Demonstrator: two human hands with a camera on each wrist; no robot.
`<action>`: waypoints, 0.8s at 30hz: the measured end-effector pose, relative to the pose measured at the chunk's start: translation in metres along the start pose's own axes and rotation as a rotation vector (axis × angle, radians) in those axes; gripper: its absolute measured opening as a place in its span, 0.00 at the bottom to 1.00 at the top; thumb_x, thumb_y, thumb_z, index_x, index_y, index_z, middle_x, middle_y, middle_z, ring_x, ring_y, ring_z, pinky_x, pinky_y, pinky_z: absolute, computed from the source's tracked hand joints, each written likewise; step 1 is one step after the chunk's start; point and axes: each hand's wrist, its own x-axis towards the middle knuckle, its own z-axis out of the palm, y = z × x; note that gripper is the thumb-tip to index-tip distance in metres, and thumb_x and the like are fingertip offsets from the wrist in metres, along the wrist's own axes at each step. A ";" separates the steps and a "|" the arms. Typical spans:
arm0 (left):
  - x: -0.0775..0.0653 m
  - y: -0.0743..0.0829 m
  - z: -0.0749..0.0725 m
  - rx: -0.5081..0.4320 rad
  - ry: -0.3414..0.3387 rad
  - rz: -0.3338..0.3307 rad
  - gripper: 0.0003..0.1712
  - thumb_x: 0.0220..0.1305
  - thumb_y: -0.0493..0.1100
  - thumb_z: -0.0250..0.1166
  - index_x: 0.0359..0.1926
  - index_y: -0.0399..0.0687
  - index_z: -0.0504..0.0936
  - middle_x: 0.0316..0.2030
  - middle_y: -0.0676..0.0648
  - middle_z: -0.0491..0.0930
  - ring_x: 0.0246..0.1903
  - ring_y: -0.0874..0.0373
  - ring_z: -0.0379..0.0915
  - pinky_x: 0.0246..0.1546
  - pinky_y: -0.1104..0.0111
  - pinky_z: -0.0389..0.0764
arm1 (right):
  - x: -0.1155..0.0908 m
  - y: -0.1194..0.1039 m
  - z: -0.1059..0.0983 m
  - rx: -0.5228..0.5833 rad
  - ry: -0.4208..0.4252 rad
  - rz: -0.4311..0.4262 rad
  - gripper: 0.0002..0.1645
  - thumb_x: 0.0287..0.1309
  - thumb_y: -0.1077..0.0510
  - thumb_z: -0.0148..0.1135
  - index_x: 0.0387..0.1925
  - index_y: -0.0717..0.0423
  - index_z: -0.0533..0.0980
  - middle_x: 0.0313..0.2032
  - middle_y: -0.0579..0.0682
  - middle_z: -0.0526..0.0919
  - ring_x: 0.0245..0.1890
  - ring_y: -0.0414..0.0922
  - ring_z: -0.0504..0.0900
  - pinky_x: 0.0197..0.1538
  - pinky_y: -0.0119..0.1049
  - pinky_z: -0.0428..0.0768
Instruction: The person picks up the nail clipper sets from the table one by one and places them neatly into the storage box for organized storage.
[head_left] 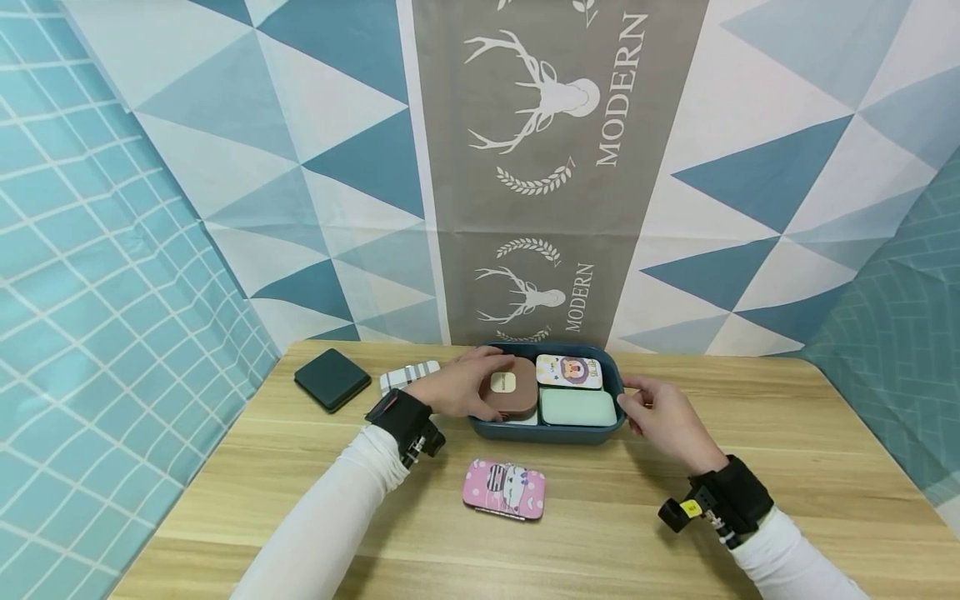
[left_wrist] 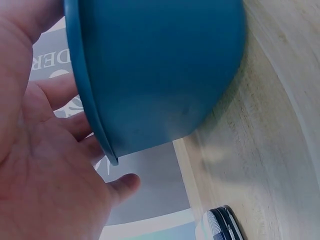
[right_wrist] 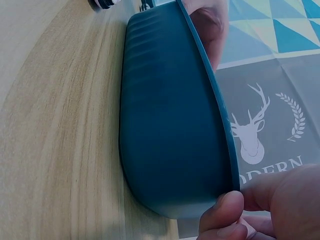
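Near the table's back edge stands a dark blue storage bin [head_left: 507, 432]. Inside it are a brown square case [head_left: 527, 384] on the left, a small tin with a lion picture [head_left: 553, 372] at the back right, and a mint-green tin [head_left: 577, 407] at the front right. My left hand [head_left: 467, 385] reaches over the bin's left end and grips the brown case, thumb at its front and fingers toward its back. At the opposite end my right hand [head_left: 665, 415] pinches the bin's rim [right_wrist: 231, 150] between thumb and fingers.
A pink tin with a cartoon cat [head_left: 504, 490] lies in front of the bin. Left of the bin are a plaid tin [head_left: 397, 377], partly behind my left wrist, and a dark square case [head_left: 332, 380]. A patterned cloth wall [head_left: 360, 167] rises behind the table [head_left: 600, 533].
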 end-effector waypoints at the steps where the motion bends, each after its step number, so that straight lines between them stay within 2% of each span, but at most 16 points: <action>1: -0.001 0.000 -0.001 -0.005 0.003 0.006 0.52 0.50 0.54 0.73 0.72 0.49 0.59 0.70 0.44 0.55 0.68 0.51 0.52 0.63 0.55 0.62 | 0.000 0.000 0.000 0.001 0.000 0.000 0.25 0.68 0.55 0.55 0.62 0.61 0.69 0.20 0.51 0.75 0.19 0.47 0.73 0.17 0.34 0.62; 9: -0.009 -0.002 -0.006 -0.068 0.024 0.024 0.52 0.52 0.54 0.73 0.73 0.46 0.57 0.71 0.42 0.54 0.69 0.50 0.49 0.64 0.56 0.61 | 0.000 -0.001 0.000 0.001 -0.001 0.018 0.25 0.68 0.54 0.55 0.62 0.61 0.69 0.20 0.51 0.75 0.19 0.47 0.73 0.17 0.35 0.62; 18: -0.019 -0.006 -0.009 -0.100 0.063 -0.008 0.55 0.51 0.57 0.73 0.74 0.48 0.54 0.71 0.43 0.53 0.68 0.51 0.52 0.63 0.59 0.63 | 0.000 -0.001 0.000 0.001 -0.004 0.035 0.25 0.67 0.54 0.56 0.63 0.60 0.69 0.21 0.51 0.75 0.19 0.47 0.73 0.17 0.35 0.63; 24: -0.028 -0.008 -0.016 -0.115 0.083 -0.065 0.55 0.51 0.58 0.72 0.75 0.53 0.53 0.71 0.48 0.52 0.68 0.54 0.53 0.62 0.61 0.65 | 0.000 -0.001 0.000 0.008 -0.006 0.039 0.26 0.67 0.54 0.56 0.63 0.60 0.69 0.21 0.51 0.75 0.20 0.47 0.73 0.17 0.35 0.63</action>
